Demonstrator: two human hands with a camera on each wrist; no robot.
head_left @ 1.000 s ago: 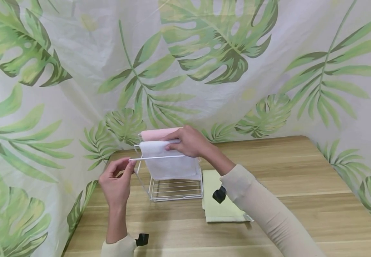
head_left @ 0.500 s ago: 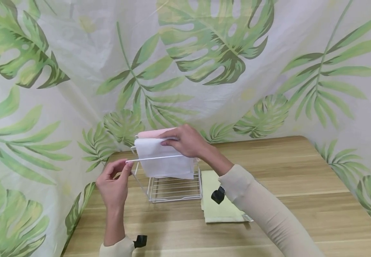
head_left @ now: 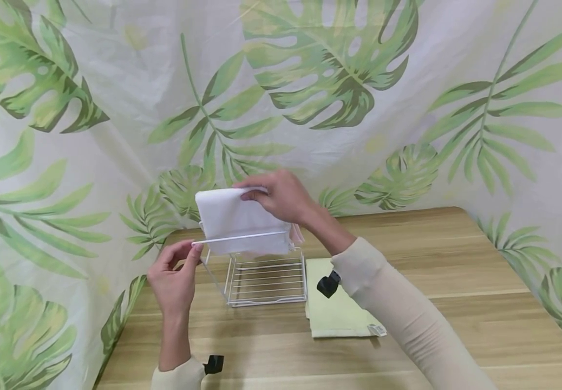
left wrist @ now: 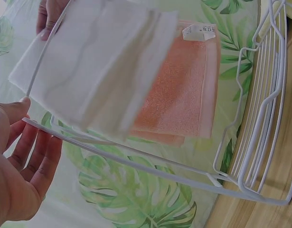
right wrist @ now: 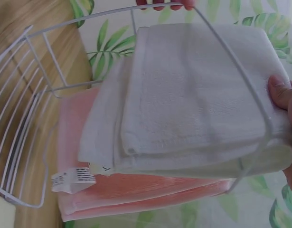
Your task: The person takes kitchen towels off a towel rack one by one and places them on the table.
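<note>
Fingers of the right hand (head_left: 286, 197) pinch the folded white towel (head_left: 242, 214) along its top edge, as I see it from the head camera. That towel is at the top of the wire rack (head_left: 267, 301), behind the front bar (head_left: 242, 238) and above the base. The left hand (head_left: 176, 276) grips the bar's end between thumb and fingers. A sliver of pink towel (head_left: 296, 234) shows behind the white one; beside the rack, a pale yellow towel (head_left: 334, 311) lies folded on the desk (head_left: 456, 281).

My left wrist view puts the left thumb and fingers at the rack's corner. The white towel slants there, slightly blurred, a shadowed crease down its face; the pink one looks salmon and nubby, with a printed tag.

On my right wrist view, the thumb presses the white towel's face near a smooth, rounded fold. Its layers sit unevenly stacked, edges hemmed, with the pink towel partly covered by them.
</note>
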